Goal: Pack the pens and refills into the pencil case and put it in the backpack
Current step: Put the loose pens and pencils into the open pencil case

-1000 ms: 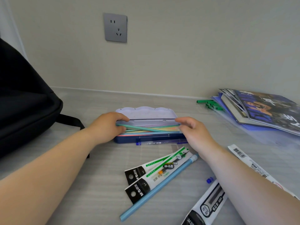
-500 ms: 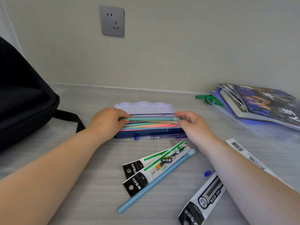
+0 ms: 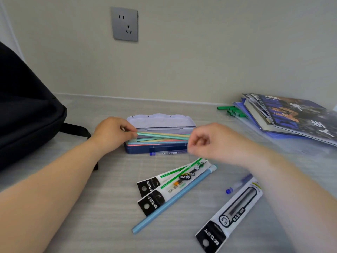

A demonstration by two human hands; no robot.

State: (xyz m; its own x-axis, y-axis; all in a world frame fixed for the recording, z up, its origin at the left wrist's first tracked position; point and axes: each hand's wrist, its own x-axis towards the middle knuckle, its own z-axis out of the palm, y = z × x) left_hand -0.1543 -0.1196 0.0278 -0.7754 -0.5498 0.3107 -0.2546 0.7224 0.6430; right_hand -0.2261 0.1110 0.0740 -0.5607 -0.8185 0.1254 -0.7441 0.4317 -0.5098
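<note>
The pencil case (image 3: 156, 149) stands open mid-table, with a dark blue base and a lilac lid (image 3: 158, 121) tipped back. Several pastel pens (image 3: 164, 136) lie lengthwise in it. My left hand (image 3: 113, 134) pinches the left end of the green pen on top. My right hand (image 3: 204, 141) hovers just off the case's right end, blurred, its fingers curled on nothing. A blue pen (image 3: 167, 153) lies against the case's front. Two refill packs (image 3: 173, 181), a light blue pen (image 3: 173, 199), a third refill pack (image 3: 229, 216) and a blue-capped pen (image 3: 238, 183) lie nearer me. The black backpack (image 3: 27, 106) sits at the left.
A stack of magazines and books (image 3: 291, 115) lies on a blue folder at the right, with green clips (image 3: 231, 110) beside it. The wall with a grey socket (image 3: 125, 23) closes the back of the table. The backpack's strap (image 3: 76, 129) trails toward the case.
My right hand has let go of the pens' right ends and pulled back a little toward me. My left hand stays on the pens' left end.
</note>
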